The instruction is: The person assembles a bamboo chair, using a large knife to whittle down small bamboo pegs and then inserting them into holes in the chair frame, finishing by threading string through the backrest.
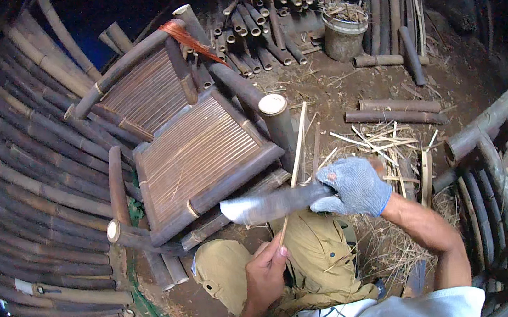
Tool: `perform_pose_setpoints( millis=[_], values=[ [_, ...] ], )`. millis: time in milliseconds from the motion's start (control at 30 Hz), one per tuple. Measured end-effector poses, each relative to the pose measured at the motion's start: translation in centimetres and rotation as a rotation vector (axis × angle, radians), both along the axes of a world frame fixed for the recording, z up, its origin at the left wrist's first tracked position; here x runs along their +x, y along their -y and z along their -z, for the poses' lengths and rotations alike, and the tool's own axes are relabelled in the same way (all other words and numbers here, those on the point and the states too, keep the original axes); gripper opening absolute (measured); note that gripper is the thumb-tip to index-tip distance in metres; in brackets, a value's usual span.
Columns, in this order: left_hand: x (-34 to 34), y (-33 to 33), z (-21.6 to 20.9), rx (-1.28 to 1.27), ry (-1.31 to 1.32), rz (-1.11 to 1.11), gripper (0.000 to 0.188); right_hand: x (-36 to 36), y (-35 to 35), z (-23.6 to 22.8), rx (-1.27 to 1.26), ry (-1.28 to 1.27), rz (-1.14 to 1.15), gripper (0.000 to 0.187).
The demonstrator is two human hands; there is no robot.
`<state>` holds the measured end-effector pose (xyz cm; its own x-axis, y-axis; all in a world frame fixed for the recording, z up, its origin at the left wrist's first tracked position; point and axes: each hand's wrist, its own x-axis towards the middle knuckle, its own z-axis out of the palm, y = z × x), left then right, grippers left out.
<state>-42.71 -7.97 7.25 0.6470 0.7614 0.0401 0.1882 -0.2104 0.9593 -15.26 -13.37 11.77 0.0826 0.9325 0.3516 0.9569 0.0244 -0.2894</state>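
Note:
My right hand (359, 187), in a grey-blue work glove, is closed round the handle of a broad-bladed knife (272, 205). Its blade reaches left over my knees and looks smeared by motion. My bare left hand (267, 273) pinches the lower end of a long, thin bamboo strip (300, 140). The strip slants up and away from me, and the blade crosses it; whether the edge touches it I cannot tell. Just beyond my knees stands a bamboo chair (203, 158) with a slatted seat and back. Orange cord (189, 41) is wrapped at its top corner.
Bamboo poles (41, 184) line the left wall. Cut bamboo tubes (256, 19) are stacked at the back beside a bucket (343, 35) of scraps. Split slivers (385, 145) litter the ground to my right, near loose poles (394, 116) and a bamboo frame (499, 192).

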Motion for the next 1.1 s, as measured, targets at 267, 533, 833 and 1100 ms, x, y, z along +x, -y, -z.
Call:
perform_pose_setpoints(
  millis=[267,533,833,1100],
  values=[
    [0.3,-0.6,0.2,-0.433,0.076,0.043,0.039,4.8,0.5,1.2,0.363,-0.274,0.406,0.04],
    [5.0,-1.4,-3.6,-0.428,0.252,0.073,0.028,-4.6,2.1,1.2,0.105,-0.231,0.178,0.045],
    [1.7,2.8,-1.6,-0.43,0.046,0.1,0.045,2.8,-0.3,1.7,0.289,-0.22,0.458,0.038],
    [1.5,1.6,-1.8,-0.436,0.104,0.05,0.044,0.5,0.9,1.4,0.166,-0.029,-0.016,0.039]
  ],
)
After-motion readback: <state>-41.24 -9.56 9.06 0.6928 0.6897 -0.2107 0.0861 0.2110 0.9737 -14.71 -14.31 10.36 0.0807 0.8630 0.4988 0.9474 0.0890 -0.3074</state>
